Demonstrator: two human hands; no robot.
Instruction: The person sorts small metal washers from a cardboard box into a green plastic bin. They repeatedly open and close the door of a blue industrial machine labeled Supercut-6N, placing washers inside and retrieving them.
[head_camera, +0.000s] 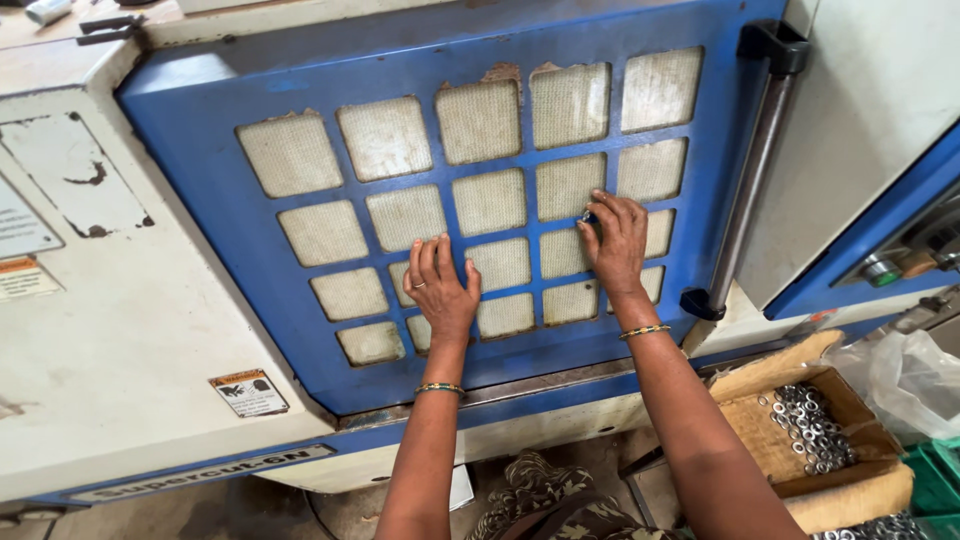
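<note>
Both hands lie on the blue door (200, 160) of a machine; the door is a frame with a grid of square windows backed by pale mesh (478, 122), and it stands shut across the machine's front, hard against the white casing (120, 400) on the left and the long dark handle (752, 170) on the right; the left hand (440, 290) rests flat on the lower middle of the grid, fingers together and pointing up, palm against the bars, holding nothing; the right hand (615, 240) is higher and further right, fingers bent loosely over a bar, with a small dark thing (590, 216) under its fingertips; whether it pinches that thing or only presses on it cannot be told, and the thing is too small to name; each wrist wears a thin bangle.

As a judgement, the work on the door is at an early or middle point: the hands are only set in place; the door is not open, and the mesh along the top row is frayed and torn at its edges.

Low on the right a cardboard box (760, 385) holds a heap of small metal rings (812, 425); beside it lies a clear plastic bag (915, 375), well apart from both hands.
</note>
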